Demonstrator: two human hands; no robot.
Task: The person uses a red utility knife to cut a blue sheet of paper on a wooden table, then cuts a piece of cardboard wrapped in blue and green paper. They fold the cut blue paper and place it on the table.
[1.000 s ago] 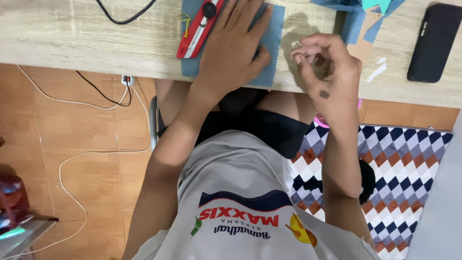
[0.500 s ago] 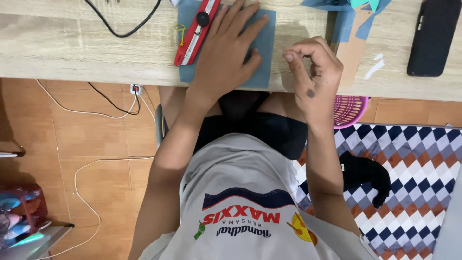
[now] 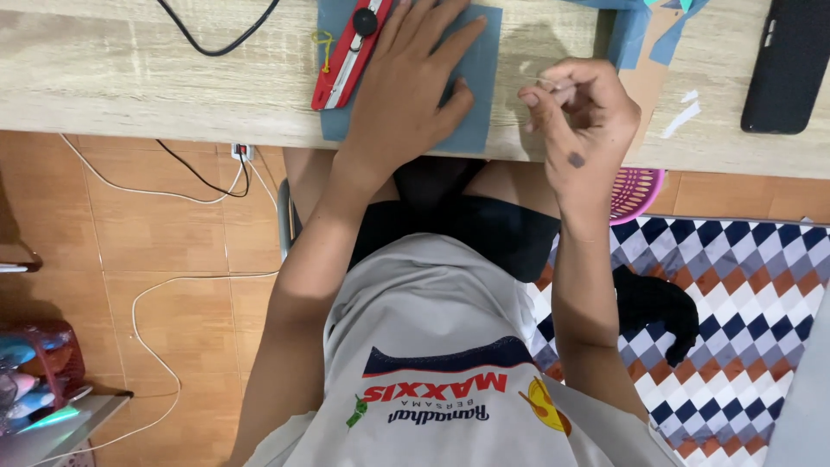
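Flat beneath left hand [image 3: 406,95]: blue sheet [image 3: 480,78].

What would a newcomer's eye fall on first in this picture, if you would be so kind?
Probably the left hand pressed flat on a blue-grey sheet at the wooden desk's edge, with a red utility knife lying beside it. Next, the right hand pinches something small above the desk; a black phone lies far right.

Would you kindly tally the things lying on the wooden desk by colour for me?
Blue: 2, the blue mat under the left hand and the blue paper scraps.
Red: 1, the red utility knife.
Black: 2, the black phone and the black cable.
Total: 5.
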